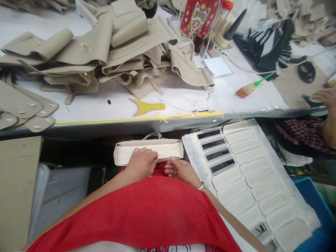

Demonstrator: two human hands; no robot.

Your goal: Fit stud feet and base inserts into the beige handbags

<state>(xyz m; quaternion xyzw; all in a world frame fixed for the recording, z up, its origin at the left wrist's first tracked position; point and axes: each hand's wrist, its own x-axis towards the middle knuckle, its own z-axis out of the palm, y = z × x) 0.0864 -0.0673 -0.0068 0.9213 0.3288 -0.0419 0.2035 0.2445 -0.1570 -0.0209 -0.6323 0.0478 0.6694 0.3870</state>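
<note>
While one beige bag (168, 148) sits between the near edge of the table (97, 106) and the red apron (147, 206), left hand (143, 161) lies knuckles up, fingers curled on it; can't tell if gripping. Right hand (182, 171) pinches the near rim, thumb against forefinger, other fingers folded. Bag's long axis runs left-right, pale face up. Beyond, on table: one yellow template (148, 106), one green-nozzled bottle (245, 90). Right: one white board (193, 152), four dark strips (214, 143) near its top.
</note>
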